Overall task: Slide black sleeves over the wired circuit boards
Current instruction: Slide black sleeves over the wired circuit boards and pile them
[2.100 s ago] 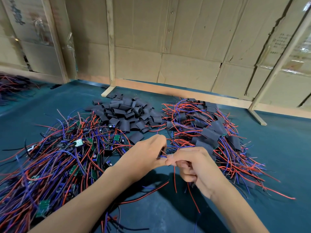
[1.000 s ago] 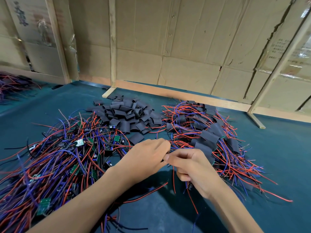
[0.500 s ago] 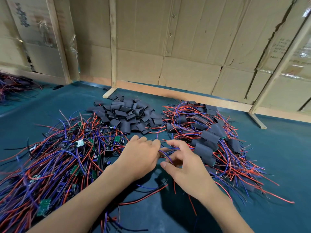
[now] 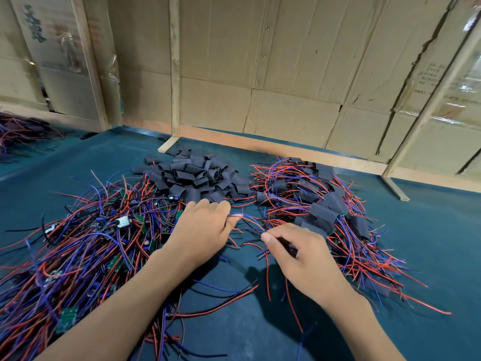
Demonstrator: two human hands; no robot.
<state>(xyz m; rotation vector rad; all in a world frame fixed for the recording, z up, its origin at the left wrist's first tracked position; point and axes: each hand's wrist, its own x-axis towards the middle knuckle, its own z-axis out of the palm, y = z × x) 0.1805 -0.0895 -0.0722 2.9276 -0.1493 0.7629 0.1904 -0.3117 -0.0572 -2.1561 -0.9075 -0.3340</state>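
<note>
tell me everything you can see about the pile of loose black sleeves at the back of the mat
The pile of loose black sleeves is a heap of short, matte black tube pieces, flattened, some with open ends showing. They lie jumbled at all angles on the teal mat, just before the wooden base rail. Red and blue wires from the piles on either side run against its lower edges. Neither hand touches it.

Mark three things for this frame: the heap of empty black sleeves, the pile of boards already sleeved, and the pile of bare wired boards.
heap of empty black sleeves (image 4: 192, 175), head view, on an open-ended sleeve near the top.
pile of sleeved boards (image 4: 322, 212), head view, on a flat black sleeve.
pile of bare wired boards (image 4: 122, 222), head view, on an exposed board.
</note>
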